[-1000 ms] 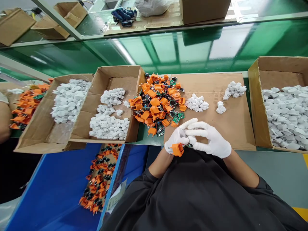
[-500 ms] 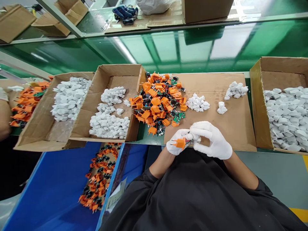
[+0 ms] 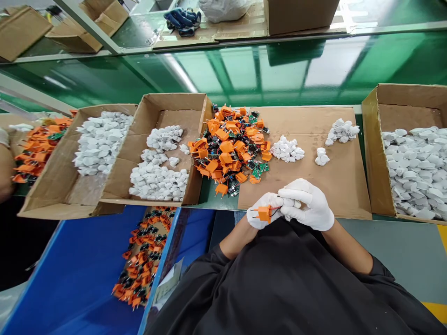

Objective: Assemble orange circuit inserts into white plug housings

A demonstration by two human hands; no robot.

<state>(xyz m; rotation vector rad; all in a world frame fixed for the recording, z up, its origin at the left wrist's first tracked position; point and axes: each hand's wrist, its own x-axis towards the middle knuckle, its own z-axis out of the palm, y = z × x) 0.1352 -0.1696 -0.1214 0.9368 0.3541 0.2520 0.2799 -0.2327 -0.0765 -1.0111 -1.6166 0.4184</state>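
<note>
Both of my hands wear white gloves and meet in front of my body at the table's near edge. My left hand (image 3: 257,215) is closed around an orange two-pin plug (image 3: 264,213), its metal pins pointing left and thin wires running from it to the right. Against the left fingertips, my right hand (image 3: 309,207) is closed in a pinch; what its fingers grip is hidden by the gloves. Beyond my hands lie a small pile of white lumpy pieces (image 3: 287,149) and a heap of orange plugs with green circuit boards (image 3: 228,146).
Cardboard boxes of white pieces stand left (image 3: 195,186) and right (image 3: 370,153). Two small white clusters (image 3: 321,157) (image 3: 342,130) rest on the cardboard sheet (image 3: 310,122). Below left is a blue bin (image 3: 80,265) beside more plugs (image 3: 143,260). Another person's arm (image 3: 5,172) shows at far left.
My hands have shifted slightly right and drawn closer together. The right fingers have closed in, narrowing the gap under the thumb. The orange plug stays in my left hand.
</note>
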